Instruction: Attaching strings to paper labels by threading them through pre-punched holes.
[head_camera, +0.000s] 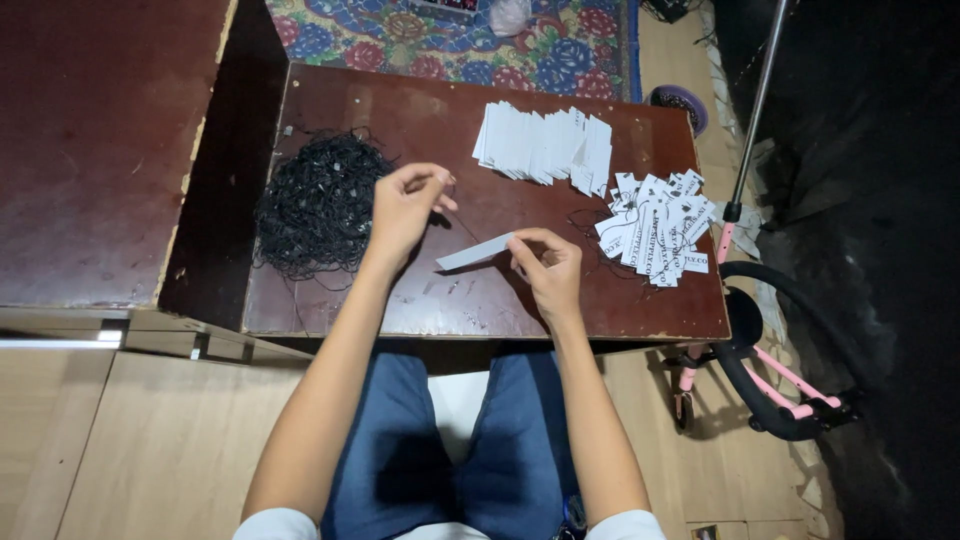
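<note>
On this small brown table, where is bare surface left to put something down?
Bare strips: the table between the black string pile and the white tag stack, and the front edge below both hands. The right side is crowded by the printed tag heap.

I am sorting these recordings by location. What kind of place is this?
Probably a room in a home used for piecework: a low wooden table on the floor, a flowered rug and a pink scooter.
</note>
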